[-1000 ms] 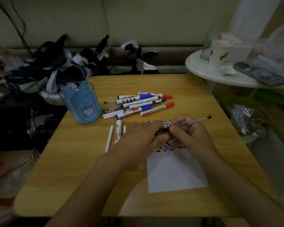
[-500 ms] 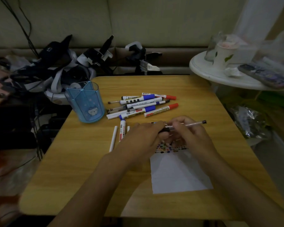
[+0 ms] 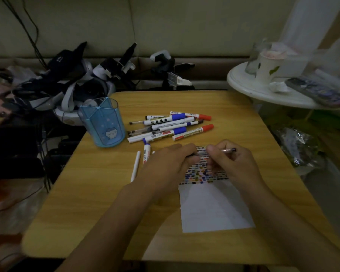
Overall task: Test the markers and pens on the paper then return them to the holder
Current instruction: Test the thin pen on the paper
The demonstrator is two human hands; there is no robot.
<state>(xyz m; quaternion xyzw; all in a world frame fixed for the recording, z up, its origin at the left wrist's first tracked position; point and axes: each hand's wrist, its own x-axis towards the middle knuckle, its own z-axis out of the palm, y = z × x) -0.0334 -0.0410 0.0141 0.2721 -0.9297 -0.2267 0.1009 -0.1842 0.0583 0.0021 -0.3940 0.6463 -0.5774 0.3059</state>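
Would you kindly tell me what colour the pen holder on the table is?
The translucent plastic pen holder is light blue with a small cartoon face, seen in the head view.

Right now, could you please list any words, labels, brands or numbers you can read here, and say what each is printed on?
None can be read with confidence.
Red-capped white marker: yellowish lettering along the barrel, too blurred to read.
Blue-banded white markers in the pile: dark label print, too small.
Blue-capped marker beside the left hand: label blurred.
Blue translucent plastic holder: a cartoon cat face, no text.
White paper: coloured test marks only.

pen [image 3: 227,150] middle behind fingers [image 3: 214,152]
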